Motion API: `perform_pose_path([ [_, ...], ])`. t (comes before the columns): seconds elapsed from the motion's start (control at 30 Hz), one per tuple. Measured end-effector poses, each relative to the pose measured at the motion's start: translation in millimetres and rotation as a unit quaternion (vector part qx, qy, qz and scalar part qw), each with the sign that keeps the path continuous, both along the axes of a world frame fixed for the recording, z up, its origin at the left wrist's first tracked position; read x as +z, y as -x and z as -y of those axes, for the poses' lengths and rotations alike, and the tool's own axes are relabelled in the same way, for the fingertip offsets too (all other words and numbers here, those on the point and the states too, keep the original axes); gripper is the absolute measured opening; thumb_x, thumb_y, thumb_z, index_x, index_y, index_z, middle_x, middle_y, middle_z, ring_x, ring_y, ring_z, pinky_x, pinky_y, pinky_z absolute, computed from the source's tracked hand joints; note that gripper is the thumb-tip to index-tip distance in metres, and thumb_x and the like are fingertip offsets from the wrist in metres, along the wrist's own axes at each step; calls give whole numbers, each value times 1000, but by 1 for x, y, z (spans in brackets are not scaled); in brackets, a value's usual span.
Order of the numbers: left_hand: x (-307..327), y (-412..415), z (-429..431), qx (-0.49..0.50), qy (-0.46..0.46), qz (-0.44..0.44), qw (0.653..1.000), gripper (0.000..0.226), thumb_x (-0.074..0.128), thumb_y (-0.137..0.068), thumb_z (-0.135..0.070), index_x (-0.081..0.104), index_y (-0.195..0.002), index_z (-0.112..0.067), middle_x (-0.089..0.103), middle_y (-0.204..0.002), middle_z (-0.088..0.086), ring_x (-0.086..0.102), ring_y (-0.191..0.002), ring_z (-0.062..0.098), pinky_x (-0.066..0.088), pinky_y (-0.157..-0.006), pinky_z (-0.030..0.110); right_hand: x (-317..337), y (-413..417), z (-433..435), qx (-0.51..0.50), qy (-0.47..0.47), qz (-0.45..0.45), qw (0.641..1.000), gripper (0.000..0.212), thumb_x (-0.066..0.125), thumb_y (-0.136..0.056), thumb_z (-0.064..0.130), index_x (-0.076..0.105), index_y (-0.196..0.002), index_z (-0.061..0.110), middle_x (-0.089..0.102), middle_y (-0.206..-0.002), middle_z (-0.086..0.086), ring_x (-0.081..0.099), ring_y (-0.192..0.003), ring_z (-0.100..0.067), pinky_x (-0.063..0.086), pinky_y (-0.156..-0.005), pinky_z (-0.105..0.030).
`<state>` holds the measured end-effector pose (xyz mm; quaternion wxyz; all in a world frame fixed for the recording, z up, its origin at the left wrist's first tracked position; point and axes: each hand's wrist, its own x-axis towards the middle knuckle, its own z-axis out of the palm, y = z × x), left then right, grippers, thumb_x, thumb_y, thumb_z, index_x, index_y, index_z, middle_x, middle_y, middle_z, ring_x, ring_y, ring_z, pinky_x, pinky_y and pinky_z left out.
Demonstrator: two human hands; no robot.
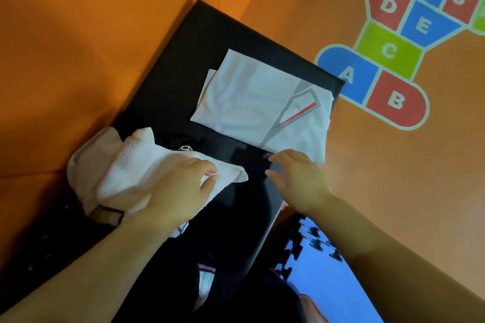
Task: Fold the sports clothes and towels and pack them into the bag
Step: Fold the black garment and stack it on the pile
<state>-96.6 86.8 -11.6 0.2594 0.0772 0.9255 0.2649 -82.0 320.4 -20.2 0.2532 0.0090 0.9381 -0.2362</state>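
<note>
A folded white sports shirt [252, 102] with grey stripes and a red slash lies flat on the black mat [194, 42]. A crumpled white towel [123, 165] lies at the mat's left edge. My left hand [181, 189] grips the towel's right end, thumb and fingers curled on the cloth. My right hand [299, 178] hovers over the mat just below the shirt's near corner, fingers spread and holding nothing. Dark clothing [183, 143] with a small white logo peeks out beside the towel. I cannot pick out a bag.
The mat lies on an orange floor [78, 34]. A hopscotch pattern with letters [393, 50] is painted at the right. Blue and black puzzle tiles [309, 252] sit at the bottom. A dark garment with white stripes [204, 283] lies near my body.
</note>
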Motion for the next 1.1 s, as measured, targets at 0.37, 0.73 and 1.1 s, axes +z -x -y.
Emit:
perform_pose_path([
  [0.37,34,-139,33,173,-36,120,977,18,54,-92,-39,61,-104,-27,57,-95,-16,55,-92,2,49,-82,25,19,-81,64,159,-24,201,966,40,48,-95,44,48,-129,23,54,-128,0,53,-113,-22,45,-89,-34],
  [0.73,35,-253,126,297,9,138,945,26,56,-92,-33,60,-115,-22,57,-104,-11,56,-97,10,48,-84,28,31,-135,132,290,-63,174,939,40,46,-95,44,46,-130,22,53,-127,-2,52,-114,-25,45,-89,-35],
  [1.1,4,-270,169,249,41,63,966,67,63,-87,-32,30,-146,-26,34,-143,0,34,-128,25,37,-105,40,16,-139,203,223,39,25,974,86,62,-88,39,3,-150,35,13,-153,-5,36,-131,-30,46,-94,-44],
])
